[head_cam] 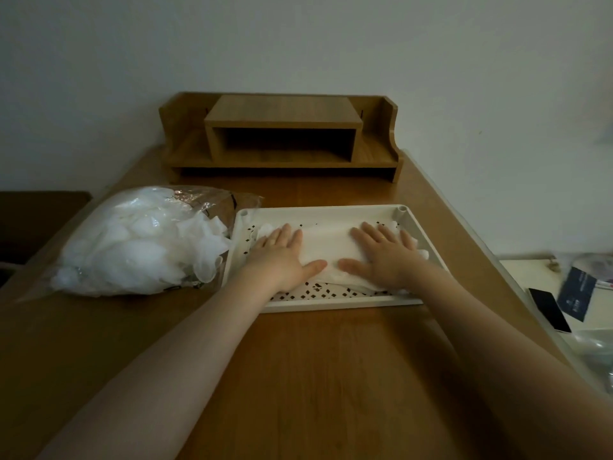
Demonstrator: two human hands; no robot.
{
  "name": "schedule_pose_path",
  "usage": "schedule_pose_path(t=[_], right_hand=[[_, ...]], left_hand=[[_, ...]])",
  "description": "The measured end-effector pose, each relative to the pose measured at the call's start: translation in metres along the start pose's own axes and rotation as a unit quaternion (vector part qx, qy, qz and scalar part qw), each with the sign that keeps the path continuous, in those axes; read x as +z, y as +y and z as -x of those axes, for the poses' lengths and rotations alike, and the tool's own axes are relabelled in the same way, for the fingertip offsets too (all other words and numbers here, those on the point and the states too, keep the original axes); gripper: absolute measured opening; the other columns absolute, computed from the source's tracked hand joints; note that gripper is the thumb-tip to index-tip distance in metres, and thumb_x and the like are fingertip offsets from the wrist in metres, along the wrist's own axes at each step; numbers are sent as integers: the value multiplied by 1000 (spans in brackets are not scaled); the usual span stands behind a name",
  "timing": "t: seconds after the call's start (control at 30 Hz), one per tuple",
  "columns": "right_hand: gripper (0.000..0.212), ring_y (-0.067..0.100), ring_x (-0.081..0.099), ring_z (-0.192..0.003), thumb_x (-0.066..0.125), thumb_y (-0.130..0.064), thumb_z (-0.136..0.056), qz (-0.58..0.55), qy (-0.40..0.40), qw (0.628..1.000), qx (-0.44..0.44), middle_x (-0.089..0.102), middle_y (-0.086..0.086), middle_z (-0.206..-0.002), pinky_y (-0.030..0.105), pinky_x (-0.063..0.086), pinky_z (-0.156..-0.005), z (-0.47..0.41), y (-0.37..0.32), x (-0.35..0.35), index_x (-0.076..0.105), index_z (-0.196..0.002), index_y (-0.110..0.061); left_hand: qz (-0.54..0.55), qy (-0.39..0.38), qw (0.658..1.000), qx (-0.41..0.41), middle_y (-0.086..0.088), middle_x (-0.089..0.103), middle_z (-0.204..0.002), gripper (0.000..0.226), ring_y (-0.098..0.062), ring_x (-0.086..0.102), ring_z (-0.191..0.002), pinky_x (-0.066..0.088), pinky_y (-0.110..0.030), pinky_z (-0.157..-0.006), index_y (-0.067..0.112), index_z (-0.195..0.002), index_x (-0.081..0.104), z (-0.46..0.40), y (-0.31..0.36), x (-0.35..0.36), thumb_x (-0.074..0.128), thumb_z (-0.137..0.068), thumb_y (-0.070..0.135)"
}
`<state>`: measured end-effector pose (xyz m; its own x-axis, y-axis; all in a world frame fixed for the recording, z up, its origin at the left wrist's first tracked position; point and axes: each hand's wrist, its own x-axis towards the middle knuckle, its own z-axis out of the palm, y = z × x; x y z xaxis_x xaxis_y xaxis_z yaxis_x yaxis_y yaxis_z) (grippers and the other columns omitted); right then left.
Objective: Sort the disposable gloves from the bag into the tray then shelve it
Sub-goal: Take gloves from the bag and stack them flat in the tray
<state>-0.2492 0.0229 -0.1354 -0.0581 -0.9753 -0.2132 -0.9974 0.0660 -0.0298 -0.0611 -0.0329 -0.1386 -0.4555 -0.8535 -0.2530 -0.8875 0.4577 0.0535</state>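
- My left hand [282,257] and right hand [381,257] lay flat, fingers straight, pressing the gloves [326,245]
- Gloves looked flimsy, slippery; I'd lift the tray [331,302] by its side rims

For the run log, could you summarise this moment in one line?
left hand, right hand: flat on gloves | tray: on table | bag: still full

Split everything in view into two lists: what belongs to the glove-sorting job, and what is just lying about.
Belongs to the job:
left hand and right hand, pressing flat on the glove stack
glove stack in the tray
white tray
bag of gloves
wooden shelf

Just lying about:
black phone
dark card
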Motion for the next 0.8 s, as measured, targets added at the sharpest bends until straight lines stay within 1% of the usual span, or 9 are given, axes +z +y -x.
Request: schedule_pose_path(t=[0.1, 0.17, 0.23, 0.3, 0.37, 0.47, 0.53, 0.63, 0.8], right_hand=[[74, 22, -2, -147, 19, -67, -90, -59, 46, 997, 0, 9, 0, -160, 52, -11, -113, 3, -9, -9, 21, -149, -23], [60, 21, 10, -146, 27, -57, -95, -119, 127, 984, -47, 26, 0, -155, 50, -6, -115, 4, -27, -20, 39, -142, -21], [41, 21, 34, -137, 39, -42, -98, -169, 205, 958, -111, 47, 1, -141, 48, 15, -116, 7, -50, -30, 54, -128, -18], [27, 20, 50, -121, 50, -26, -96, -206, 249, 931, -168, 57, 2, -128, 39, 35, -107, 5, -81, -34, 61, -118, -14], [23, 19, 55, -111, 56, -17, -93, -228, 252, 918, -204, 59, 4, -123, 30, 43, -96, 1, -108, -32, 63, -114, -12], [32, 21, 53, -114, 60, -12, -90, -227, 208, 923, -231, 57, 6, -128, 30, 42, -96, -14, -146, -25, 58, -122, -12], [42, 23, 51, -117, 62, -11, -87, -236, 168, 929, -229, 53, 7, -132, 32, 42, -98, -24, -165, -21, 54, -128, -13], [44, 24, 51, -115, 61, -3, -82, -254, 138, 935, -204, 53, 8, -130, 30, 43, -93, -32, -178, -18, 57, -125, -12], [33, 15, 54, -90, 60, -3, -83, -308, 155, 923, -170, 60, 4, -119, 25, 45, -77, -34, -178, -22, 65, -114, -12]], left_hand=[[37, 102, 992, 59, -4, 9, -159, 66, -19, 8, -146, 11, -35, -116, 17, -151, 13, 14, -3, -8, 33, -98, 49], [131, 220, 963, 89, -1, 36, -150, 46, -15, 35, -135, 30, -27, -107, 18, -144, 35, 27, -9, -18, 38, -101, 32], [227, 304, 922, 83, 0, 56, -128, 33, -11, 54, -110, 40, -17, -85, 16, -131, 51, 39, -18, -32, 38, -101, 22], [280, 354, 890, 60, 2, 63, -108, 28, -8, 58, -93, 40, -12, -72, 16, -121, 57, 49, -36, -42, 39, -100, 19], [302, 354, 884, 48, 7, 63, -92, 24, -5, 60, -83, 41, -12, -66, 20, -114, 60, 54, -50, -50, 41, -100, 19], [333, 339, 878, 53, 10, 62, -80, 20, -3, 62, -74, 46, -14, -63, 22, -106, 63, 59, -70, -55, 44, -99, 19], [364, 342, 864, 57, 7, 62, -76, 20, -4, 62, -70, 48, -16, -62, 22, -104, 64, 61, -80, -58, 45, -98, 17], [408, 335, 847, 61, 6, 62, -72, 20, -4, 61, -65, 48, -17, -62, 24, -99, 64, 60, -91, -62, 45, -98, 16], [448, 323, 829, 84, 7, 62, -70, 20, 1, 59, -60, 49, -18, -64, 24, -96, 65, 56, -99, -66, 46, -98, 18]])
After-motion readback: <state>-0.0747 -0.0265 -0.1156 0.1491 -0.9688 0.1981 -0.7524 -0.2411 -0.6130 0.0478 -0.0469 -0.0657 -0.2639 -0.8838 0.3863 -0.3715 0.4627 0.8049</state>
